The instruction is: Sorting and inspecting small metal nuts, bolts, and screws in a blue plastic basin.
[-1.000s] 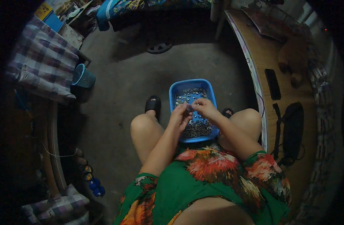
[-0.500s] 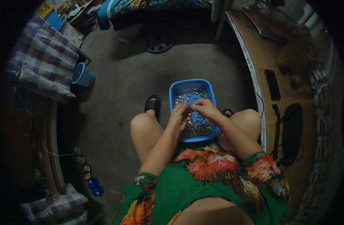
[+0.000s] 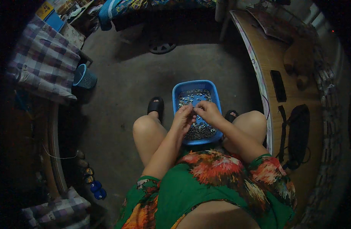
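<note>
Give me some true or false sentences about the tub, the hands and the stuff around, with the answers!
1. The left hand and right hand are over the blue tub. True.
2. Big balls fill the tub. False: it holds many small shiny pieces.
3. The blue basket stands on the person's right. False: it stands on the left.
4. A flat black object lies on the wooden tabletop. True.
5. The person's shoes are red. False: they are black.

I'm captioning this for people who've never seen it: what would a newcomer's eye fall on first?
Probably the bright blue basket of small metal pieces near the middle, with the left hand and right hand close together above it. Next, likely the green flowered top at the bottom, then the checked cloth at upper left.
</note>
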Demonstrator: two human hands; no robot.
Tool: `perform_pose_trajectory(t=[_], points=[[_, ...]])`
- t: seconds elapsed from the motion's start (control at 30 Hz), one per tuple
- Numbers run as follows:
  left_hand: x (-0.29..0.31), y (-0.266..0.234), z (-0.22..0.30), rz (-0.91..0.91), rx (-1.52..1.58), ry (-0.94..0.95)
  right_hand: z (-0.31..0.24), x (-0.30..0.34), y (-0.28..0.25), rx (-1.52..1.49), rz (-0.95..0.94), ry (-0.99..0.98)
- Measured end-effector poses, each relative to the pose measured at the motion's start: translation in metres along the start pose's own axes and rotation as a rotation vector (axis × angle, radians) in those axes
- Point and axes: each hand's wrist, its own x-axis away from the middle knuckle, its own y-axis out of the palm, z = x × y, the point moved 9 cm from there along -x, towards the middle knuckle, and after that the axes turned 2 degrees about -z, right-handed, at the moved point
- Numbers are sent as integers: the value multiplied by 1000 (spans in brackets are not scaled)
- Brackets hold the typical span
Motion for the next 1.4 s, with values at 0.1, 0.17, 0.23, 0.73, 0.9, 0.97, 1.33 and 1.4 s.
perform_pose_trajectory(t=[0.1,0.17,0.23,0.73,0.9,0.97,1.33,1.4], points=[[-1,6,-1,-33,45,-16,19,-7,-1,-175,11,-16],[0,11,1,-60,166,-42,27,-14,6,-267,-101,67],[2,9,-1,-59,173,-58,33,-5,12,-456,-215,262],[-4,-9,-11,26,264,-96,20,11,13,-733,-260,458],[-6,-8,-11,33,214,-74,33,10,17,-764,-308,491],[-6,-9,-12,31,178,-70,32,11,18,-766,-310,490],[-9,-8,-16,-9,67,-96,25,11,15,-700,-255,444],[-11,-10,-17,-20,50,-114,24,10,17,-698,-261,457]])
